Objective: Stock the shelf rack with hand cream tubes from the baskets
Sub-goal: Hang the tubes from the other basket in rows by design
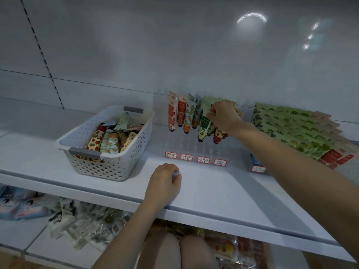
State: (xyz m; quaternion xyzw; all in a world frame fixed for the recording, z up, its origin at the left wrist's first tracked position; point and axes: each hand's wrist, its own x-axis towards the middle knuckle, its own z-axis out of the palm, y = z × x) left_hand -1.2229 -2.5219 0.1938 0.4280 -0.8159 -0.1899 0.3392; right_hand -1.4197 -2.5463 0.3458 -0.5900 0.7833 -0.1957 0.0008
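A clear shelf rack [194, 148] with red-bordered labels stands on the white shelf [223, 193], holding several hand cream tubes cap down. My right hand [225, 117] pinches a green tube [204, 123] in the rack's third column. To the left, a white perforated basket [108, 164] holds several more tubes [110, 141]. My left hand [165, 183] rests on the shelf in front of the rack, fingers curled, holding nothing.
Flat green and red boxed packs [295, 131] lie fanned out to the right of the rack. The lower shelf holds packaged goods [64, 216]. The white back wall rises close behind the rack.
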